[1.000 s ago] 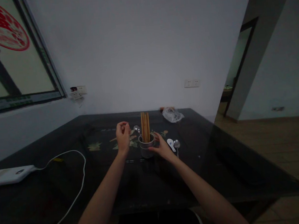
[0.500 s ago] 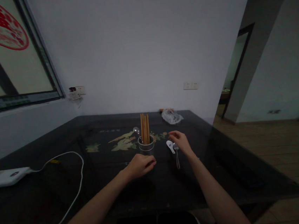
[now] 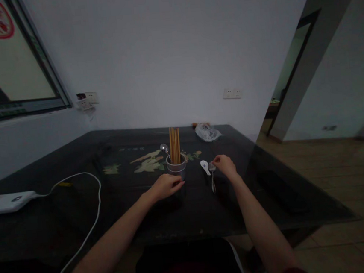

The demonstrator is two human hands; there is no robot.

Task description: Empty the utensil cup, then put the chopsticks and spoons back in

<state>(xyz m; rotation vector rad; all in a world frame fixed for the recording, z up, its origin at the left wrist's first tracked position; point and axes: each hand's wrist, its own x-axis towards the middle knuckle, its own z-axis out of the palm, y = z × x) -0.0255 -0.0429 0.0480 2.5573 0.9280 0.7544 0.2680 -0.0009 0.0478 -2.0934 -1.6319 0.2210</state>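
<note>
A grey cup point(image 3: 176, 170) stands mid-table with several wooden chopsticks point(image 3: 174, 145) and a metal spoon point(image 3: 164, 147) in it. My left hand point(image 3: 166, 186) is just in front of the cup, palm down, its fingers curled together with nothing visible in them; whether it touches the cup is unclear. To the right lie a white soup spoon point(image 3: 204, 167) with a blue mark and a second metal spoon point(image 3: 213, 184), handle towards me. My right hand point(image 3: 225, 165) is closed in a pinch at the bowl of this second spoon, which still lies on the table.
A crumpled clear plastic bag point(image 3: 207, 132) is at the back edge of the dark table point(image 3: 113, 220). On the left a white power bank point(image 3: 8, 203) trails a white cable point(image 3: 99, 196). A dark long object point(image 3: 282, 191) lies on the right. The wall point(image 3: 149, 62) rises behind.
My right hand has come down from above the spoons to the metal spoon's bowl. My left hand has shifted slightly towards the cup. The camera view has tilted a little downward.
</note>
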